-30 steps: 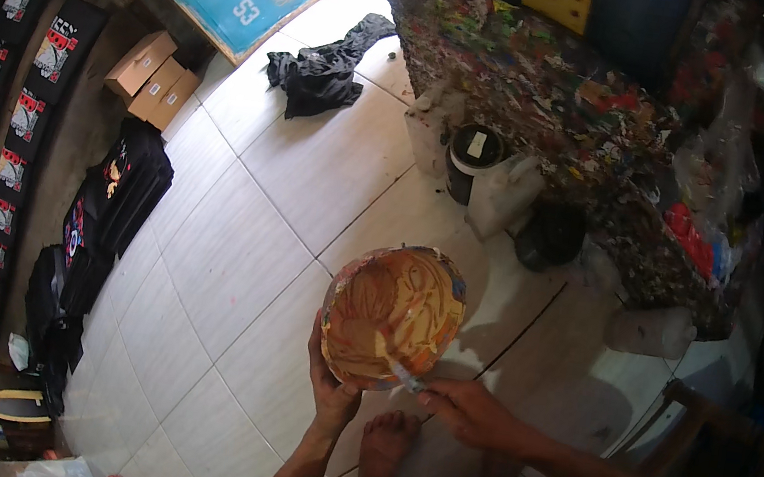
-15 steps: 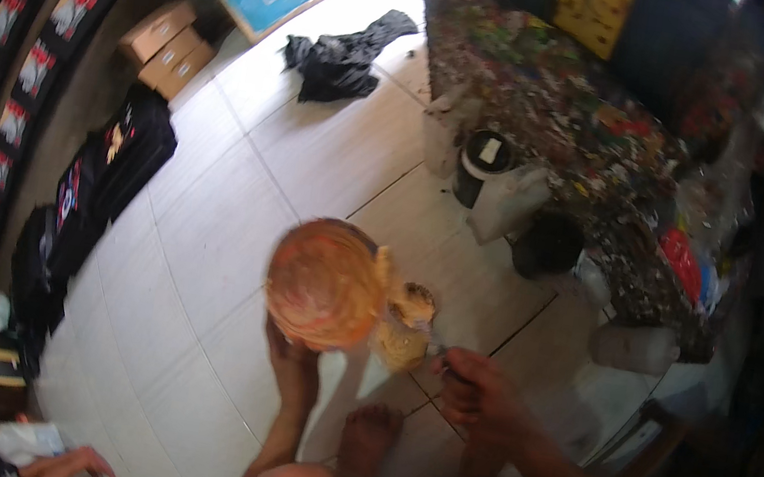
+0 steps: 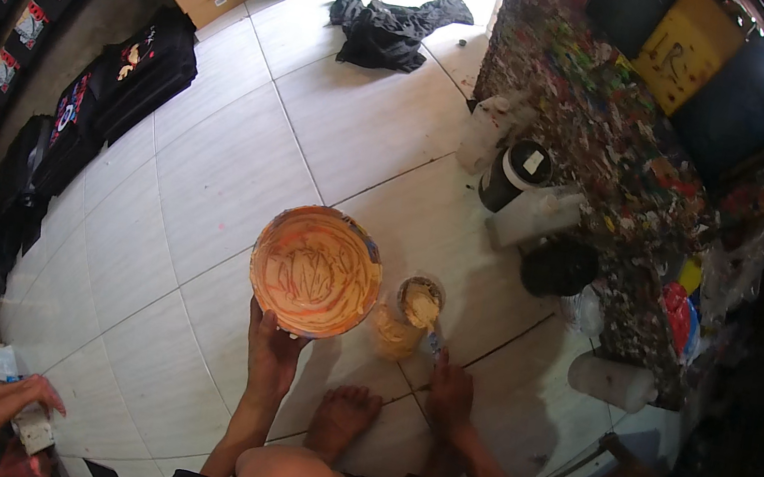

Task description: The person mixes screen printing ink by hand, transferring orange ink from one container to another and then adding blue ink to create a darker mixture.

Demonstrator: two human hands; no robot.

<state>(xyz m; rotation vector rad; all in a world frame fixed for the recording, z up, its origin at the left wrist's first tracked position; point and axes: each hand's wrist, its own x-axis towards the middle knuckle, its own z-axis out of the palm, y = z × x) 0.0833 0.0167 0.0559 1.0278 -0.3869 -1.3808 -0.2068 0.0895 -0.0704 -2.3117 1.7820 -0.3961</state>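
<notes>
A round bowl (image 3: 316,273) sits raised over the floor, its inside smeared with orange and cream paste. My left hand (image 3: 273,350) grips its near rim, thumb on the edge and fingers underneath. To the right stands a small tub (image 3: 421,293) with thick cream-yellow paste inside. A second, clear plastic tub (image 3: 393,335) with similar paste is beside it, nearer to me. My right hand (image 3: 450,394) is closed around the speckled bluish handle of a small spoon-like tool (image 3: 433,339). Its far end is in the far tub, covered by paste, so its exact shape is hidden.
A paint-splattered bench (image 3: 603,123) runs along the right, with a black tub (image 3: 516,174), a whitish container (image 3: 536,216) and a fallen bottle (image 3: 613,381) near it. Black cloth (image 3: 396,31) lies ahead; black bags (image 3: 122,75) line the left. Another person's hand (image 3: 38,393) shows lower left.
My right hand has moved in toward the tubs, and the tool's end is now in the far one. The bowl stays in my left hand, its inside facing up more. The view has shifted.
</notes>
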